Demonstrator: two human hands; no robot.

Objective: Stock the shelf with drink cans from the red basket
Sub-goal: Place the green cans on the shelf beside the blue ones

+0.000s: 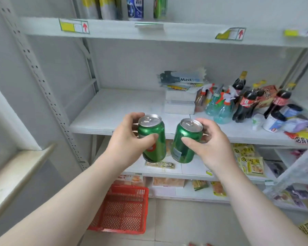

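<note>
The left hand [126, 139] grips a green drink can [152, 137] round its side, thumb across the front and fingers curled behind the rim. The right hand [210, 142] holds a second green can [185, 142] the same way. Both cans are in the air, silver tops up, tilted slightly so the tops lean apart, with only a narrow gap between them lower down. They hang just in front of the front edge of the middle shelf [114, 110].

At 11 o'clock from the cans a broad stretch of white shelf board shows, running from the perforated left upright [43, 89] across to two stacked white boxes [180, 103] at 1 o'clock. A mask packet [181, 79] lies on top of those boxes. Past them, at 2 o'clock, spray bottles [219, 107] and cola bottles [245, 103] crowd the right half right up to the shelf's front lip.

At 12 o'clock the upper shelf [114, 29] overhangs, price tags on its edge, leaving tall headroom above the white board.

At 5 o'clock, yellow snack packets [249, 162] lie on the lower shelf [194, 169].

The red basket [124, 210] sits on the floor tiles at 7 o'clock, against the foot of the shelving, partly hidden behind the left forearm. A window sill [16, 171] juts in at 8 o'clock.
</note>
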